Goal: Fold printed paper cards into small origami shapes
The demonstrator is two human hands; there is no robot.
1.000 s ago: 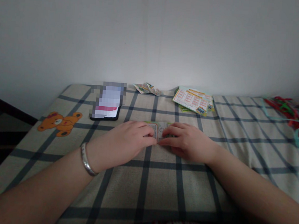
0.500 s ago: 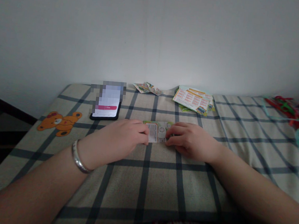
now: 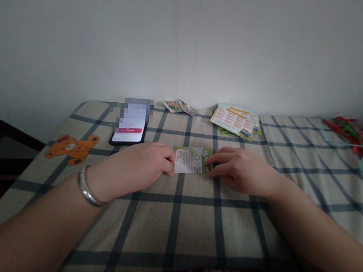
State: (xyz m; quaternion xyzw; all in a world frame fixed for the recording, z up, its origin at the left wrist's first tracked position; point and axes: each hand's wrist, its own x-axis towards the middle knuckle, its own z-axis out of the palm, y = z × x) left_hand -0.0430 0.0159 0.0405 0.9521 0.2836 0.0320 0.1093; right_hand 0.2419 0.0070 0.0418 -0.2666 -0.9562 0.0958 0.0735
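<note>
A small printed paper card [image 3: 188, 161], white and green with text and a round mark, lies flat on the checked tablecloth between my hands. My left hand [image 3: 144, 164], with a silver bangle at the wrist, pinches the card's left edge with its fingers closed. At the opposite edge, the curled fingers of my right hand [image 3: 240, 170] grip the card, their tips covering part of its right end. Each thumb is partly hidden.
A phone [image 3: 128, 125] with a lit screen lies behind my left hand. Crumpled paper pieces [image 3: 180, 106] and a pile of printed cards [image 3: 234, 121] rest by the wall. An orange bear picture [image 3: 73, 148] is left; tangled ribbons [image 3: 354, 137] lie far right.
My hands have moved apart along the card, left hand leftward and right hand rightward, so more of its printed face shows. The card stays in place.
</note>
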